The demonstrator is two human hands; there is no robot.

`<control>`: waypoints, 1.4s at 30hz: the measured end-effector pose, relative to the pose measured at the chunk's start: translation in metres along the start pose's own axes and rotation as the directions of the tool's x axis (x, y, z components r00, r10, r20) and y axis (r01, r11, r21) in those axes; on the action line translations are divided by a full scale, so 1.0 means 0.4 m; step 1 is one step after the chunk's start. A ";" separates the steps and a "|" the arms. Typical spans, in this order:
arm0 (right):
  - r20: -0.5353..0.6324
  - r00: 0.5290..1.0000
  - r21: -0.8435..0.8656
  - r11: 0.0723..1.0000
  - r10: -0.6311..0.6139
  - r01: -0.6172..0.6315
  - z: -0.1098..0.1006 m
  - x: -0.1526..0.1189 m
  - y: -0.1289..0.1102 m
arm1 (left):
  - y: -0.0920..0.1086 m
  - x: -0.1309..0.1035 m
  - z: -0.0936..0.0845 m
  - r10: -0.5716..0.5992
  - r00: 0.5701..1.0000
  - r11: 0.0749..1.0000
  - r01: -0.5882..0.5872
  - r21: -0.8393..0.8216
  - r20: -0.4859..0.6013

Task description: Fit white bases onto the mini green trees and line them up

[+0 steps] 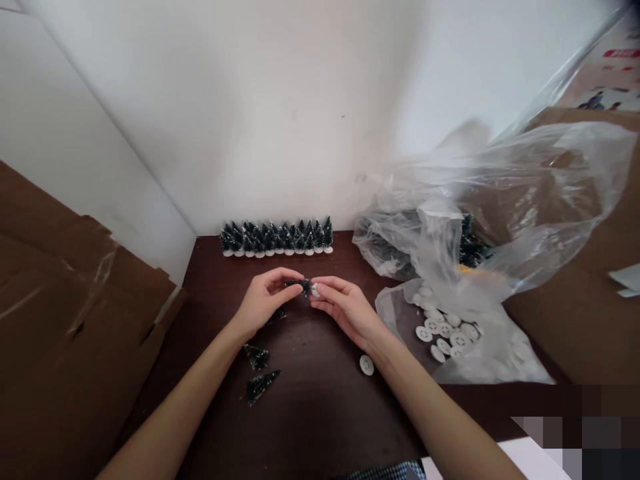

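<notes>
Head view: a clear bag point(531, 363) holds white discs point(459, 340); left fingers point(291, 291) pinch a tree point(306, 285), right fingers point(331, 295) a base point(315, 290).

Your left-hand grip point(263, 300): small dark tree point(305, 287) | your right-hand grip point(347, 308): white disc point(315, 290) at the tree's end | near the wall point(300, 113): clustered trees point(277, 237) standing on the surface point(320, 400)

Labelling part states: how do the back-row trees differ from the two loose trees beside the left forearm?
Pose: the back-row trees stand upright; the two loose trees lie on the table.
Base: the back-row trees have white bases; none shows on the loose trees.
Spacing: the back-row trees are packed close; the loose trees lie apart.
Shared: dark, with pale flecks.
</notes>
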State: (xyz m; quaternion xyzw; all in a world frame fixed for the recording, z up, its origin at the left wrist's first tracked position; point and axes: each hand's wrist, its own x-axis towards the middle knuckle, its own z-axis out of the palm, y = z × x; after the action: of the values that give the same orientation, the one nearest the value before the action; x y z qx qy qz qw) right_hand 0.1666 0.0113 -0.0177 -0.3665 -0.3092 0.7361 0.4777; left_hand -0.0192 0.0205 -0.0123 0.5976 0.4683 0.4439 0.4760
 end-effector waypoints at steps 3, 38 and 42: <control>0.001 1.000 0.008 1.000 0.009 -0.009 0.001 0.000 -0.001 | -0.005 0.002 -0.001 0.032 0.998 0.999 -0.032 0.009 -0.052; -0.028 0.999 0.045 0.999 0.024 -0.023 -0.005 0.008 0.007 | -0.004 -0.001 -0.009 0.208 0.978 0.973 -0.210 0.090 0.034; -0.035 0.999 0.017 1.000 0.010 -0.010 -0.006 0.006 0.013 | -0.008 -0.001 -0.005 0.231 0.973 0.967 -0.232 0.101 0.020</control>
State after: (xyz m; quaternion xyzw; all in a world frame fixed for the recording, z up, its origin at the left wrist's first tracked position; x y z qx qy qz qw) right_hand 0.1655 0.0120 -0.0238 -0.3768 -0.2925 0.7345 0.4827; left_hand -0.0219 0.0208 -0.0153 0.6736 0.4156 0.4695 0.3913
